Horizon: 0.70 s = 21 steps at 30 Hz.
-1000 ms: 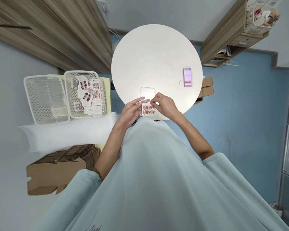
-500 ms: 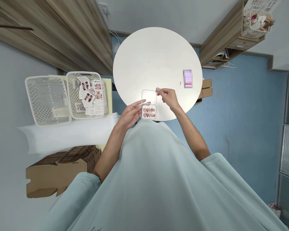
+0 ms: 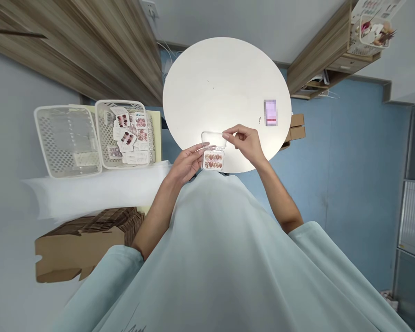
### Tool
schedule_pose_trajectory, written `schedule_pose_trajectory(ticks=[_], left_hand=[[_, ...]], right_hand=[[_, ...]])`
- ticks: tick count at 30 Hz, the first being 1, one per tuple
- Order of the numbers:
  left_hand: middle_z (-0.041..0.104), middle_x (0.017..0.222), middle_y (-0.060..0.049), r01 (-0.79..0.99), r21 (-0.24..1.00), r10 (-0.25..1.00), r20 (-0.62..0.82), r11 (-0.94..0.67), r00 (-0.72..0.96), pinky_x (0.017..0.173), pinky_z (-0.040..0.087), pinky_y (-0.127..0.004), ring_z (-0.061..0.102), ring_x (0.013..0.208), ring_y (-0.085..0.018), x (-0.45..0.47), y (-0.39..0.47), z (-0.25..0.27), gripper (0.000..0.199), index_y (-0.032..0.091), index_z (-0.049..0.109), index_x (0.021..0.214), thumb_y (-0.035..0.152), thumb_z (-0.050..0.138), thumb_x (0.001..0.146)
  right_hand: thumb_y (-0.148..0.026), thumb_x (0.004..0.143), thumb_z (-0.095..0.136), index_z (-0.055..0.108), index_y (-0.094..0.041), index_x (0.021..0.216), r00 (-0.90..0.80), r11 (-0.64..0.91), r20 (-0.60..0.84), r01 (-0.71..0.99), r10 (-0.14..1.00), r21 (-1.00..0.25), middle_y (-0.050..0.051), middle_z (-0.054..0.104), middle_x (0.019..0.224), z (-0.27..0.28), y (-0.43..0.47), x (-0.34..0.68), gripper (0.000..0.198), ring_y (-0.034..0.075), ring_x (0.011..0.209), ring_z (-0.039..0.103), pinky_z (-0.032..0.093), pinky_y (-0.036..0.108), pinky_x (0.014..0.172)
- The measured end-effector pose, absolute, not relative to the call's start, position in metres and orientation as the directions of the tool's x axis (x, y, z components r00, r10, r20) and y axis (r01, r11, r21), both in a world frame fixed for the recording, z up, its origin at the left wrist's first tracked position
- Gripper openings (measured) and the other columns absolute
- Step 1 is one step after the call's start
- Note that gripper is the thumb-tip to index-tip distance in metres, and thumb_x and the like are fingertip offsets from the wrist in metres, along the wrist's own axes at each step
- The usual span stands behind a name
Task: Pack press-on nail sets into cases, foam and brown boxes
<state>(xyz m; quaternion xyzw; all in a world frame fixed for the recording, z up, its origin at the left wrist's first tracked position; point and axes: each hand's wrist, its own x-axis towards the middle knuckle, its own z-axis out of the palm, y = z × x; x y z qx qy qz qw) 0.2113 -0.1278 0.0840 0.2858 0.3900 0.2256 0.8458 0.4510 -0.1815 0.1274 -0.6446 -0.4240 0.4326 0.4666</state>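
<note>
The right hand (image 3: 248, 142) pinches the far right corner of a clear lid (image 3: 214, 139) between thumb and fingertips. The lid looks partly tilted up, hinged to the far side of a shallow tray (image 3: 213, 168) holding two rows of reddish pieces (image 3: 214, 161). Lid and tray lie in line, their joint long axis running near to far, so the tray sits near and left of the right-hand pinch. The left hand (image 3: 185, 165) is closer to it, touching its left edge, fingers reaching right across the hinge; how firmly they grip, I cannot tell. The right wrist bends, its forearm angling in from the near right. All this is at the near edge of a round white table (image 3: 224, 69).
</note>
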Motion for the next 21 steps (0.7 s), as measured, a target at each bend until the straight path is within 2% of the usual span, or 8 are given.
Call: schedule_pose_trajectory(ticks=[3,6,9,13,17,21], left_hand=[[0.081,0.136,-0.021,-0.183,0.665,0.626,-0.521,0.724,0.580,0.116,0.062,-0.046,0.076,0.135,-0.034,0.215,-0.125,0.087,0.035,0.012,0.080,0.125,0.038,0.081,0.101],[0.080,0.140,-0.021,-0.179,0.681,0.639,-0.518,0.710,0.568,0.116,0.063,-0.049,0.073,0.139,-0.036,0.216,-0.122,0.092,0.039,0.012,0.081,0.122,0.046,0.078,0.104],[0.076,0.148,-0.021,-0.165,0.708,0.654,-0.504,0.687,0.564,0.120,0.060,-0.051,0.069,0.145,-0.038,0.215,-0.119,0.096,0.039,0.013,0.081,0.124,0.041,0.086,0.097],[0.072,0.155,-0.020,-0.157,0.740,0.678,-0.481,0.654,0.555,0.124,0.056,-0.055,0.063,0.152,-0.040,0.214,-0.118,0.096,0.046,0.015,0.081,0.128,0.036,0.094,0.088],[0.071,0.157,-0.019,-0.154,0.760,0.687,-0.456,0.632,0.565,0.123,0.057,-0.054,0.062,0.153,-0.040,0.216,-0.118,0.097,0.050,0.017,0.081,0.129,0.039,0.095,0.087],[0.071,0.156,-0.020,-0.131,0.779,0.684,-0.440,0.613,0.582,0.121,0.057,-0.053,0.064,0.150,-0.040,0.218,-0.119,0.099,0.054,0.016,0.080,0.132,0.044,0.095,0.087]], right_hand=[[-0.072,0.084,0.091,0.083,-0.024,0.098,0.217,-0.179,-0.146,0.139,0.965,-0.974,0.002,0.072,0.096,0.134,-0.201,0.445,0.051,0.011,0.069,0.049,0.043,0.030,0.062],[-0.073,0.081,0.093,0.080,-0.024,0.096,0.171,-0.248,-0.225,0.124,0.959,-0.961,0.002,0.070,0.096,0.133,-0.219,0.438,0.053,0.011,0.066,0.046,0.041,0.031,0.061],[-0.073,0.077,0.094,0.073,-0.025,0.094,0.160,-0.353,-0.334,0.113,0.929,-0.929,0.000,0.069,0.093,0.128,-0.230,0.432,0.055,0.011,0.064,0.047,0.040,0.030,0.059],[-0.069,0.074,0.097,0.063,-0.026,0.095,0.190,-0.405,-0.386,0.071,0.903,-0.912,-0.002,0.071,0.093,0.121,-0.236,0.427,0.058,0.011,0.063,0.049,0.043,0.028,0.059],[-0.070,0.070,0.098,0.067,-0.025,0.103,0.200,-0.466,-0.464,-0.039,0.863,-0.884,-0.001,0.075,0.094,0.114,-0.234,0.425,0.064,0.009,0.058,0.050,0.045,0.028,0.055],[-0.074,0.071,0.096,0.072,-0.022,0.093,0.163,-0.508,-0.519,-0.105,0.839,-0.855,-0.001,0.072,0.083,0.111,-0.231,0.421,0.062,0.009,0.053,0.050,0.041,0.028,0.051]])
